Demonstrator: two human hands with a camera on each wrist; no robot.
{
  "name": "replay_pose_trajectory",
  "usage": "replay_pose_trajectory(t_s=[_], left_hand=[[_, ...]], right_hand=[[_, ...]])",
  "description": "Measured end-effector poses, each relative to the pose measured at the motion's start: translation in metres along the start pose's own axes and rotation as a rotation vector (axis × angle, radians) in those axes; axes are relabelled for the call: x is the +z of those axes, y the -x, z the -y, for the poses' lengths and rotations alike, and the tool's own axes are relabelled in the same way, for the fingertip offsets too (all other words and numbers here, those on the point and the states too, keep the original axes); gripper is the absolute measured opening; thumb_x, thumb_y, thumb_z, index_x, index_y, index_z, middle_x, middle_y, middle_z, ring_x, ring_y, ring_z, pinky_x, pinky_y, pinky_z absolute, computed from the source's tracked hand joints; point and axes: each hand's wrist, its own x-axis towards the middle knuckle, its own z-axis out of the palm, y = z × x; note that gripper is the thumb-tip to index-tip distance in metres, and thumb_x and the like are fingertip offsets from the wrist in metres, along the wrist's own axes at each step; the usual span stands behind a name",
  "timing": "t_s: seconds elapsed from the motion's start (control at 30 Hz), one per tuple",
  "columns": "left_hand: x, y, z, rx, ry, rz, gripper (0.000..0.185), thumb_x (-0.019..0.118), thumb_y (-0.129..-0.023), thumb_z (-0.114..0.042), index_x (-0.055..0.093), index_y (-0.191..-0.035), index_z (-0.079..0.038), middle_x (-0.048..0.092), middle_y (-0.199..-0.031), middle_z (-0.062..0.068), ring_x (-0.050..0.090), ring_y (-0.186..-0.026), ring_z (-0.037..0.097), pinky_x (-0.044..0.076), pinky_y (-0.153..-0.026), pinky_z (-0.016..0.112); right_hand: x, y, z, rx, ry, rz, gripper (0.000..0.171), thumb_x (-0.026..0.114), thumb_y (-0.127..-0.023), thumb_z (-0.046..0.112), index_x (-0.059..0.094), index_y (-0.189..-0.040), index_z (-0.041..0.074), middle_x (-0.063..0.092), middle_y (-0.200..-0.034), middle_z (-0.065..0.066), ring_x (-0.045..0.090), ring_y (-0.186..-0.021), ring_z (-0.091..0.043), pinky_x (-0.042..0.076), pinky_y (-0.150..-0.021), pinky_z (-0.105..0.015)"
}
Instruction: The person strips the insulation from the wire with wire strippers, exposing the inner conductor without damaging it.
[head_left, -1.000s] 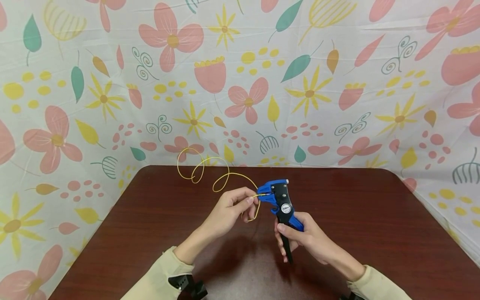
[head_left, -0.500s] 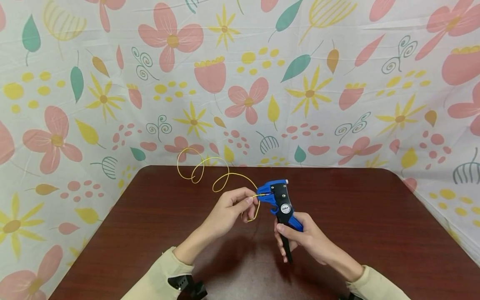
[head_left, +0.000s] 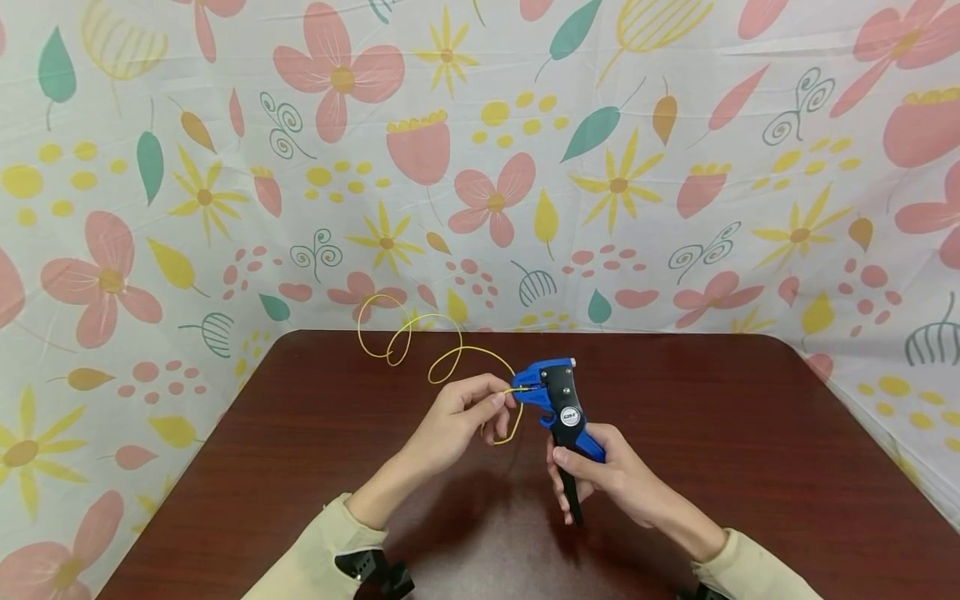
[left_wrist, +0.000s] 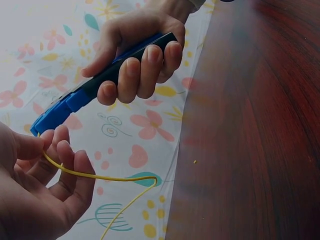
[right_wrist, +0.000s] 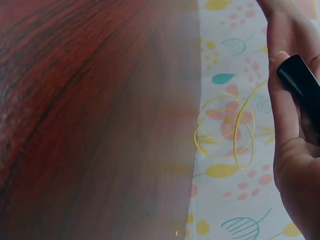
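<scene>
My left hand [head_left: 461, 417] pinches a thin yellow wire [head_left: 477, 347] between thumb and fingertips, close to the wire's end. That end sits in the blue jaws of a wire stripper [head_left: 558, 396], blue and black with a round white label. In the left wrist view the wire [left_wrist: 107, 178] runs across the fingers and bends sharply. My right hand [head_left: 611, 475] grips the stripper's handles, its fingers curled round the black one [right_wrist: 302, 82]. The fine state of the wire's tip inside the jaws is too small to tell.
Wire loops rise in the air above the far edge of the dark red-brown table [head_left: 712, 417]. A tiny yellow piece [left_wrist: 195, 161] lies on the table. Behind it hangs a white flower-patterned cloth [head_left: 480, 167].
Both hands keep their hold with almost no movement. The wire loops have shifted very slightly right, and the view has turned a little.
</scene>
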Motion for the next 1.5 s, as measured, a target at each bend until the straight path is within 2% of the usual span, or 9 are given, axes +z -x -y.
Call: replay_pose_trajectory(t_s=[0.37,0.47,0.6,0.8,0.97,1.27,1.5], left_hand=[[-0.0005,-0.0002,-0.0008,0.002,0.001,0.001,0.021,0.048,-0.111,-0.005,0.064,-0.103,0.006,0.060,-0.075,0.019,0.054,-0.062,0.021,0.050,-0.060,0.026],[-0.0004,-0.0001,-0.0019,-0.007,-0.002,-0.005,0.020,0.049,-0.111,-0.005,0.065,-0.103,0.004,0.061,-0.075,0.018,0.054,-0.061,0.021,0.050,-0.060,0.026],[-0.0001,0.0000,-0.0026,-0.014,-0.026,-0.012,0.021,0.050,-0.111,-0.006,0.065,-0.103,0.007,0.061,-0.075,0.017,0.053,-0.061,0.020,0.049,-0.059,0.026],[0.0005,0.0004,-0.0037,-0.017,-0.036,-0.015,0.023,0.050,-0.111,-0.006,0.064,-0.104,0.010,0.062,-0.076,0.018,0.053,-0.061,0.021,0.049,-0.059,0.027],[0.0005,0.0003,-0.0041,-0.011,-0.030,-0.013,0.023,0.049,-0.111,-0.006,0.064,-0.104,0.010,0.062,-0.076,0.018,0.053,-0.060,0.021,0.049,-0.059,0.026],[-0.0003,-0.0001,-0.0031,-0.015,-0.020,-0.012,0.021,0.049,-0.111,-0.006,0.067,-0.103,0.002,0.062,-0.076,0.018,0.054,-0.060,0.021,0.051,-0.059,0.026],[0.0000,0.0000,-0.0032,-0.022,-0.010,-0.013,0.021,0.050,-0.111,-0.006,0.066,-0.102,0.002,0.062,-0.076,0.018,0.054,-0.060,0.019,0.050,-0.059,0.026]], right_hand=[[-0.0006,-0.0005,0.0016,0.040,0.025,-0.026,0.021,0.045,-0.112,0.003,0.051,-0.115,-0.016,0.062,-0.086,-0.020,0.070,-0.068,-0.024,0.061,-0.058,-0.057],[-0.0006,-0.0008,0.0019,0.031,0.023,-0.021,0.020,0.044,-0.111,0.002,0.051,-0.114,-0.016,0.061,-0.085,-0.022,0.070,-0.068,-0.024,0.061,-0.058,-0.057],[-0.0008,-0.0010,0.0019,0.019,0.020,-0.013,0.020,0.044,-0.111,0.002,0.051,-0.114,-0.017,0.059,-0.084,-0.025,0.069,-0.067,-0.024,0.060,-0.057,-0.057],[-0.0002,-0.0004,0.0026,0.041,0.024,-0.023,0.020,0.045,-0.112,0.003,0.052,-0.114,-0.016,0.061,-0.085,-0.021,0.070,-0.068,-0.024,0.061,-0.058,-0.057],[-0.0006,-0.0008,0.0011,0.021,0.024,-0.011,0.020,0.044,-0.112,0.002,0.052,-0.114,-0.016,0.061,-0.085,-0.022,0.070,-0.068,-0.023,0.061,-0.058,-0.056],[-0.0006,-0.0005,0.0016,0.034,0.020,-0.018,0.020,0.044,-0.112,0.003,0.052,-0.115,-0.015,0.061,-0.085,-0.021,0.070,-0.068,-0.023,0.061,-0.058,-0.055],[-0.0005,-0.0005,0.0011,0.044,0.021,-0.025,0.021,0.044,-0.112,0.004,0.051,-0.114,-0.016,0.061,-0.085,-0.019,0.069,-0.067,-0.022,0.061,-0.058,-0.053]])
